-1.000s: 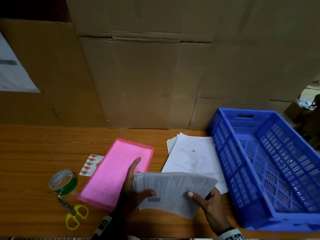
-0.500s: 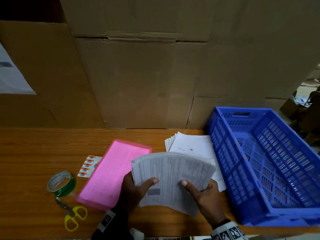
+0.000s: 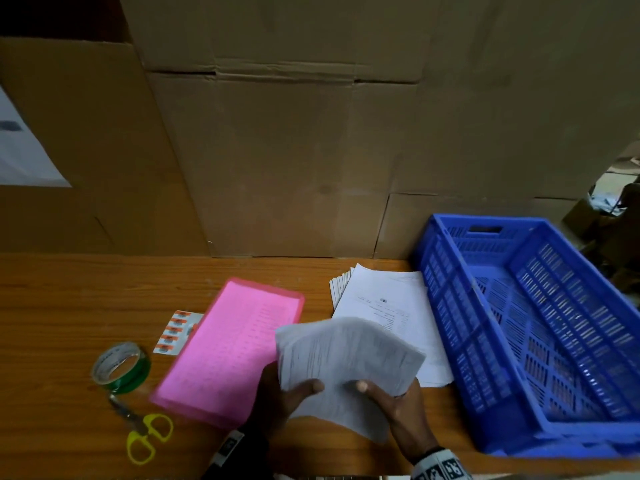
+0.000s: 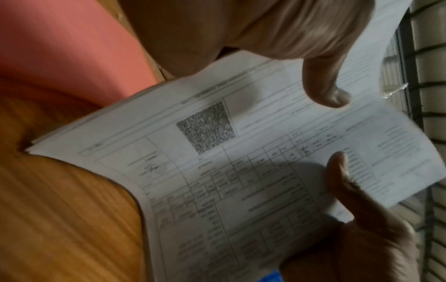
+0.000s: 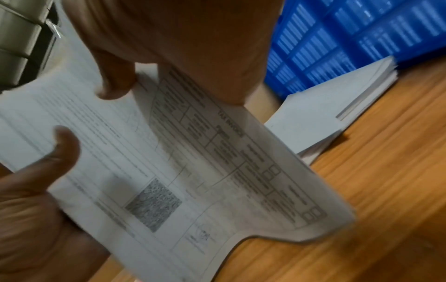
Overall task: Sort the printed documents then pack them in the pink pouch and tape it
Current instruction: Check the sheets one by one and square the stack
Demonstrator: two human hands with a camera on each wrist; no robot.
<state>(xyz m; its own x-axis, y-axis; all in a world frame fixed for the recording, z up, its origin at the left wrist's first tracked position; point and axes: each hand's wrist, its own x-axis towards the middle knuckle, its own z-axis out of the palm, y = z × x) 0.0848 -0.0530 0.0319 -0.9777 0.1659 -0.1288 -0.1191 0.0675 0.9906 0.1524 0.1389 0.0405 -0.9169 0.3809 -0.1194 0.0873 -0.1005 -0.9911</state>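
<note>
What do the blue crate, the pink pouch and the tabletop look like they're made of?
Blue crate: moulded plastic, probably; its walls and floor are slotted grids, evenly coloured with a slight sheen.
Pink pouch: likely thin plastic film, smooth, with darker, seam-like edges; I can't be sure.
Tabletop: wood or wood-look laminate, with an orange-brown grain pattern.

You have two hands point(image 3: 291, 393) point(image 3: 391, 400) on one sheaf of printed documents point(image 3: 346, 362). On the tabletop point(image 3: 69, 306) you have one more paper pile point(image 3: 384, 299), one pink pouch point(image 3: 228, 348), one blue crate point(image 3: 540, 327), one tape roll point(image 3: 121, 367), one pair of scissors point(image 3: 145, 434) and one label strip point(image 3: 175, 330).
</note>
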